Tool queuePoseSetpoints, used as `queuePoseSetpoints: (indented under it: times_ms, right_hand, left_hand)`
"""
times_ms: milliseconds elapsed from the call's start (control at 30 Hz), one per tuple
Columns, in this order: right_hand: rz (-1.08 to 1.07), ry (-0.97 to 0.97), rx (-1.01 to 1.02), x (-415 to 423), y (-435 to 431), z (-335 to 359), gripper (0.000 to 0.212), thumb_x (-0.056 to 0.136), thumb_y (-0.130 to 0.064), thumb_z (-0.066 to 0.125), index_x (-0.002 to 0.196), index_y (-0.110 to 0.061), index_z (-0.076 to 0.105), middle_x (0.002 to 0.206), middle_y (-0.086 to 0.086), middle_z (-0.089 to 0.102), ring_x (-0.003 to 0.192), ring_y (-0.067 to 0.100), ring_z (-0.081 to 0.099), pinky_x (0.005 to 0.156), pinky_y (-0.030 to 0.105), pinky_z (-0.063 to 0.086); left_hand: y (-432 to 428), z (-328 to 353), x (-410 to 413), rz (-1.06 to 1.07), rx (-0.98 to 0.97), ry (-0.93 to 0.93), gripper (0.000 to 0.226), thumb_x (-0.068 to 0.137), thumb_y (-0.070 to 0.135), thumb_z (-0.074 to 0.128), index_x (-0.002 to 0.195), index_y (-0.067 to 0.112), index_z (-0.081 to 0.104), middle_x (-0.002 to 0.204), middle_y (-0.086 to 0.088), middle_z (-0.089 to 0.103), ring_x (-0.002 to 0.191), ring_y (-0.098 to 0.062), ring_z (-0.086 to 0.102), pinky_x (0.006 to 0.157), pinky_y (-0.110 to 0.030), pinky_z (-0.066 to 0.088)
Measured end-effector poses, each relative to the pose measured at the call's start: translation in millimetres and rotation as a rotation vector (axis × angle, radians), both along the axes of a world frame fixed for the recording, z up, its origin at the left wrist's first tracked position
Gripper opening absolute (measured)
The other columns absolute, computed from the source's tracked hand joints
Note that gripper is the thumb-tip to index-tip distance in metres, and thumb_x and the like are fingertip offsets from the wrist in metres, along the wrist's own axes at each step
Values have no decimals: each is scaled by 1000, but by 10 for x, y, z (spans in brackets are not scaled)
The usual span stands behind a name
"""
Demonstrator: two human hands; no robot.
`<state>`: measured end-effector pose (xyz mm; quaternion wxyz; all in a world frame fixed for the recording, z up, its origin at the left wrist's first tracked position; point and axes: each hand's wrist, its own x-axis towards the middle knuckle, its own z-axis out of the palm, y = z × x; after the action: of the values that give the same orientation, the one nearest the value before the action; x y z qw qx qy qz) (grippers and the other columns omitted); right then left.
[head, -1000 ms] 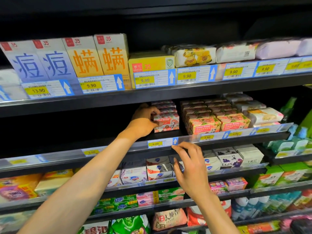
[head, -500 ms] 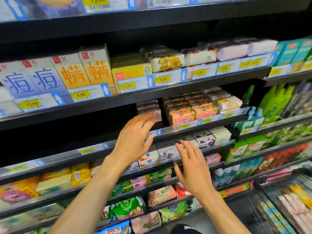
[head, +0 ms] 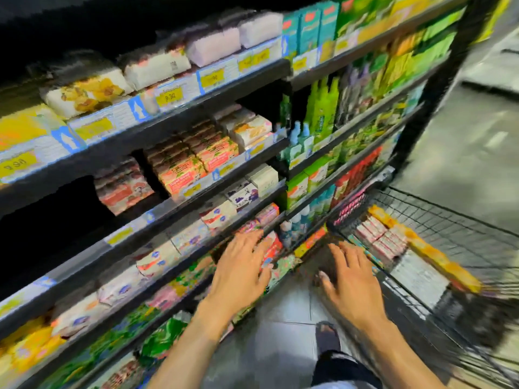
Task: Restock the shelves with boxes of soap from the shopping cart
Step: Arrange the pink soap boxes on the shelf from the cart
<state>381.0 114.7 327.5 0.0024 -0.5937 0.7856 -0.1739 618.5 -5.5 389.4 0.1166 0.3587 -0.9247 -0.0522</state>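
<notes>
The view is blurred by motion. My left hand (head: 241,268) hangs in the air before the lower shelves, fingers spread, holding nothing. My right hand (head: 351,282) is also spread and empty, just left of the black wire shopping cart (head: 449,220). Inside the cart lie rows of pink and white soap boxes (head: 379,234) beside a row of yellow-orange packs (head: 427,248). On the middle shelf (head: 196,192) stands a short stack of pink soap boxes (head: 123,186), with orange Goat Soap boxes (head: 191,164) to its right and a dark gap to its left.
Shelves of soaps and price tags fill the left; green bottles (head: 323,108) stand further right. The grey tiled floor (head: 477,136) opens on the right behind the cart. My dark shoe (head: 327,336) shows on the floor between my arms.
Both hands came away from the middle shelf and dropped low. The view swung right and down, bringing the cart with its boxes into sight.
</notes>
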Motion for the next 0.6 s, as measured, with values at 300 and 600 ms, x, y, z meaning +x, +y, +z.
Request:
queuePoseSetpoints:
  times_ms: [300, 600]
  right_hand:
    - [-243, -120, 140, -1542, 162, -409, 65, 89, -45, 63, 142, -8, 52, 137, 15, 53, 127, 39, 49, 107, 49, 46]
    - [-386, -297, 288, -2748, 135, -1043, 64, 90, -43, 57, 143, -8, 53, 136, 17, 57, 126, 37, 53, 104, 49, 50]
  left_hand:
    - [-320, -522, -2014, -208, 158, -66, 57, 90, 46, 47, 140, 21, 51, 135, -4, 57, 123, -26, 54, 106, -41, 46]
    - [-718, -1368, -3572, -389, 367, -257, 58, 90, 49, 47, 139, 18, 51, 138, -7, 55, 125, -31, 53, 107, -44, 44]
